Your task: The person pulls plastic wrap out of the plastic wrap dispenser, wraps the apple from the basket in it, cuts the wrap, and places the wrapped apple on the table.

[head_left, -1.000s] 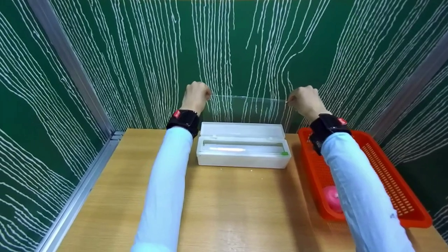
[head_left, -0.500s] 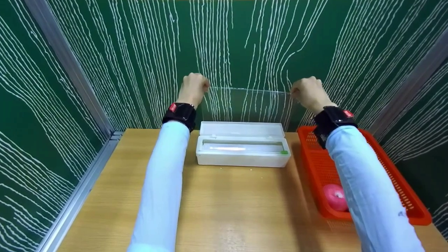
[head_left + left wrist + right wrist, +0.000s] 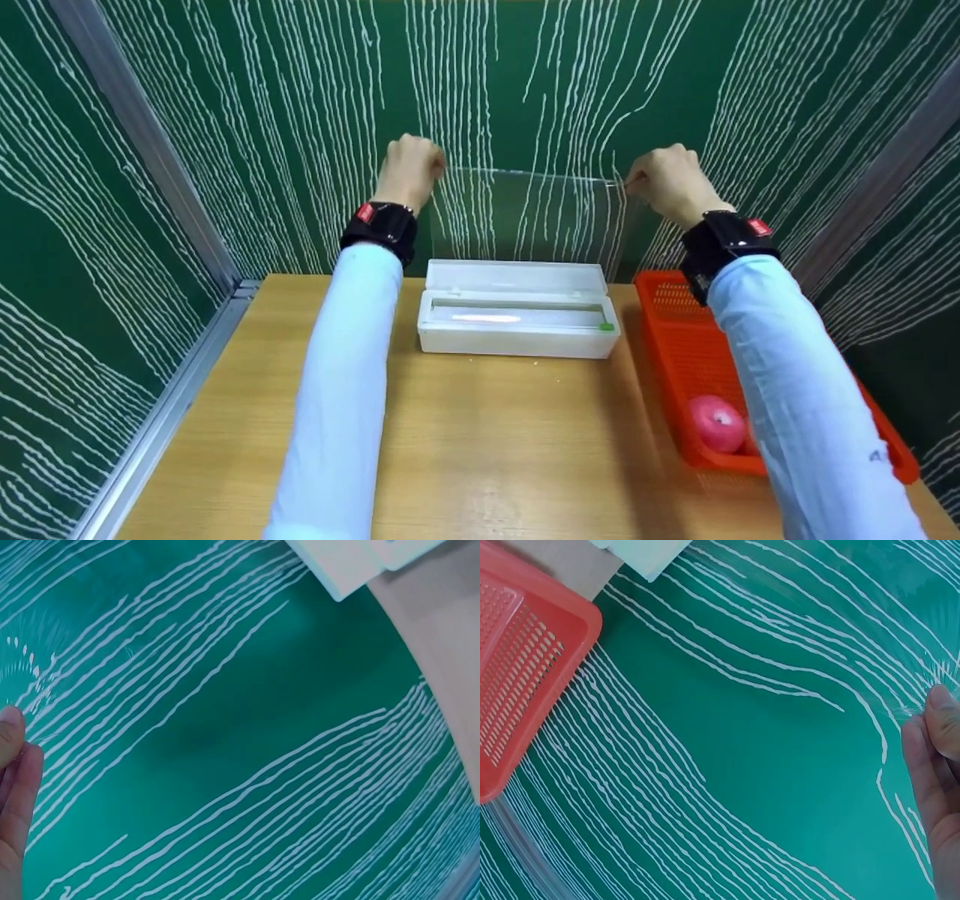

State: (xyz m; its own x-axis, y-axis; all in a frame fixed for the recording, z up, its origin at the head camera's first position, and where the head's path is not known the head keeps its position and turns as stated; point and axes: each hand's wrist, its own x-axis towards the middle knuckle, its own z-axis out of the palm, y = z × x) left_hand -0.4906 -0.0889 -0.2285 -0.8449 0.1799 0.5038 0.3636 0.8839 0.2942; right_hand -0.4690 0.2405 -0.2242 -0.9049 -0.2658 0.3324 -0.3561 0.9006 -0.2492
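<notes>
A clear sheet of plastic wrap [image 3: 536, 214] is stretched between my hands, its top edge showing as a thin bright line. It reaches down towards the white wrap dispenser box [image 3: 517, 343], whose lid [image 3: 516, 276] stands open at the back. My left hand [image 3: 409, 171] pinches the wrap's upper left corner; in the left wrist view, thumb and fingertips [image 3: 11, 720] meet on it. At the upper right corner, my right hand [image 3: 670, 182] pinches the wrap, which creases outward from the fingertips [image 3: 939, 701] in the right wrist view. A green slider [image 3: 606, 327] sits at the box's right end.
To the right of the box stands an orange-red plastic basket [image 3: 660, 382], partly under my right sleeve. A pink round thing [image 3: 716, 424] lies in it, with another reddish one mostly hidden beside it. Green panels [image 3: 517, 45] with white wavy lines enclose the wooden table [image 3: 480, 435].
Both hands have risen, moving slightly apart, and the wrap's top edge has gone up with them. More wrap shows above the box, which has stayed in place.
</notes>
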